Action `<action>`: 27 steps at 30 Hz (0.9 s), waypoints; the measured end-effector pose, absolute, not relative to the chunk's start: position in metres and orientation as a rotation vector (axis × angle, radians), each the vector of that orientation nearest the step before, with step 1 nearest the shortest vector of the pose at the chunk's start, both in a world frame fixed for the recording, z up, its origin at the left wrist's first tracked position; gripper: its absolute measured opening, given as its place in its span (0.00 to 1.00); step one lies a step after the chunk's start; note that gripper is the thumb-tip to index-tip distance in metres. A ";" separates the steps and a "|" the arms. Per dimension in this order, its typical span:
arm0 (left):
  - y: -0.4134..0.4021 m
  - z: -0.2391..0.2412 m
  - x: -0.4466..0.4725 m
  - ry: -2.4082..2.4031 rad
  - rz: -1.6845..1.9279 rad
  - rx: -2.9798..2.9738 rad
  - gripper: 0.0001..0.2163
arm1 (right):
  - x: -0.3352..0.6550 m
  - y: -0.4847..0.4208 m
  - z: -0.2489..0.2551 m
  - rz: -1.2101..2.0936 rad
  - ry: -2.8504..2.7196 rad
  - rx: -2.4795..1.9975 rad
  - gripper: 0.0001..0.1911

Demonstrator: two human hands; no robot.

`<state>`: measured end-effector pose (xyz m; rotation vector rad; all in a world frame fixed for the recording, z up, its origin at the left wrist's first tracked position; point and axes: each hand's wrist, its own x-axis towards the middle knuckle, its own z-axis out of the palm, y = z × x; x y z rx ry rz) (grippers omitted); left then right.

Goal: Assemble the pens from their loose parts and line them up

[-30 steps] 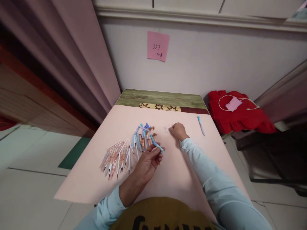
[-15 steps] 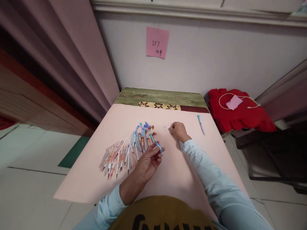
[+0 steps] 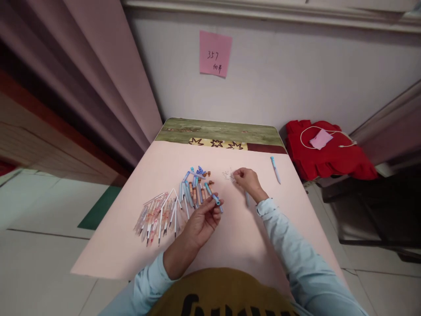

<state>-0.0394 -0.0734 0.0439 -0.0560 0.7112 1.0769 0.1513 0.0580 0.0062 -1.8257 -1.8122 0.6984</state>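
My left hand (image 3: 201, 221) is closed round a light blue pen barrel (image 3: 213, 198), held just above the pink table sheet (image 3: 230, 237). My right hand (image 3: 247, 179) rests farther back with its fingertips pinched at a cluster of tiny springs (image 3: 227, 174); what sits between them is too small to name. A pile of blue and brown pen parts (image 3: 194, 186) lies left of the right hand. Several clear pen barrels and refills (image 3: 159, 216) fan out beside my left hand.
One finished blue pen (image 3: 275, 170) lies alone at the sheet's far right. The table's green patterned end (image 3: 219, 131) meets the wall, under a pink sticky note (image 3: 215, 53). A red cloth with a white cable (image 3: 324, 147) sits to the right; curtains hang left.
Both hands stay nearly where they were. The right hand has lifted slightly from the springs with its fingers pinched; the view has tipped down a little.
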 end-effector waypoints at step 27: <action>-0.081 0.053 -0.016 0.893 1.243 0.303 0.15 | 0.126 -0.041 -0.005 1.135 -1.289 -1.500 0.10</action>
